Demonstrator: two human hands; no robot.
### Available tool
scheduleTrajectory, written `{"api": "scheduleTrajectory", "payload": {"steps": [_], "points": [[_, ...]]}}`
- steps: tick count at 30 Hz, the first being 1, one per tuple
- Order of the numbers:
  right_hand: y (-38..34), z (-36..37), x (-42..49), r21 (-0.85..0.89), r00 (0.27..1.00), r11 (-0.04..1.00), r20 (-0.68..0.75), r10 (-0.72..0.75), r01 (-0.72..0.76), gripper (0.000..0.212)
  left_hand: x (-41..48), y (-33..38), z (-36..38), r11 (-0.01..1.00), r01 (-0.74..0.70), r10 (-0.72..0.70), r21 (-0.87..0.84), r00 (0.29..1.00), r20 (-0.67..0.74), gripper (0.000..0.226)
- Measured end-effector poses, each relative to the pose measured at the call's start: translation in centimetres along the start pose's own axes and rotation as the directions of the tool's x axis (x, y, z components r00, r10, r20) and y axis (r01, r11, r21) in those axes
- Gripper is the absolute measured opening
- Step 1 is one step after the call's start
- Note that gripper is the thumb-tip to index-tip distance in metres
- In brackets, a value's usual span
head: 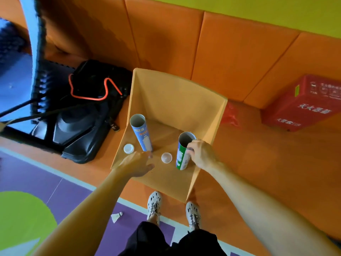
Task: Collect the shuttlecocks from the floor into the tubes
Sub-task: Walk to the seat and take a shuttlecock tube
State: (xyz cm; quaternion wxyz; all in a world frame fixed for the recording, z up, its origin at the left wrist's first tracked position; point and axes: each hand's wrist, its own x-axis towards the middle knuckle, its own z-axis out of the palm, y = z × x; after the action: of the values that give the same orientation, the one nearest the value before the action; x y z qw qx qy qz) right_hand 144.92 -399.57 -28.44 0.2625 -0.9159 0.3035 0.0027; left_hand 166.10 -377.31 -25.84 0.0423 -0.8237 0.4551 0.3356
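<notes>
Two open tubes stand upright on an orange chair seat [166, 180]. The blue tube [141, 134] is at the left; the green tube [183, 150] is at the right. My right hand [200, 154] grips the green tube near its rim. My left hand [137, 163] reaches over the seat just below the blue tube, palm flat, fingers apart, holding nothing. Two white lids lie on the seat: one [128, 148] left of the blue tube, one [166, 157] between the tubes. A white shuttlecock [116, 216] lies on the purple floor, left of my feet.
A black racket bag [83, 115] with an orange cord lies left of the chair, partly under a dark metal frame. A red box [302, 104] sits at the right on the orange mat. Padded orange wall panels stand behind. My shoes [154, 204] are at the chair's front edge.
</notes>
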Motion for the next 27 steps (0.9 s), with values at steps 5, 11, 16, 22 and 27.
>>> {"api": "scheduleTrajectory", "payload": {"steps": [5,11,16,22,27], "points": [[-0.7,-1.4,-1.5,0.165,0.978,0.966,0.023,-0.206,0.199,0.014,-1.0,3.7,2.7,0.986,0.013,-0.038,-0.169,0.988,-0.149,0.081],[-2.7,-1.4,-2.8,0.295,0.947,0.904,-0.005,-0.321,0.308,0.013,-2.2,6.6,5.9,0.927,0.004,-0.141,-0.376,0.931,-0.337,0.097],[-4.5,1.0,-3.0,0.38,0.938,0.863,-0.04,-0.344,0.333,0.007,-2.6,6.2,8.0,0.848,0.084,-0.302,-0.523,0.889,-0.346,0.069],[-3.9,5.4,-2.5,0.273,0.955,0.922,-0.189,-0.23,0.276,0.014,-2.8,2.4,10.9,0.786,0.266,-0.48,-0.558,0.831,-0.281,0.06],[-0.7,12.4,0.3,0.073,0.976,0.997,0.216,0.01,-0.026,0.023,-1.1,-1.9,12.9,0.792,0.303,-0.49,-0.53,0.833,-0.256,0.06]]}}
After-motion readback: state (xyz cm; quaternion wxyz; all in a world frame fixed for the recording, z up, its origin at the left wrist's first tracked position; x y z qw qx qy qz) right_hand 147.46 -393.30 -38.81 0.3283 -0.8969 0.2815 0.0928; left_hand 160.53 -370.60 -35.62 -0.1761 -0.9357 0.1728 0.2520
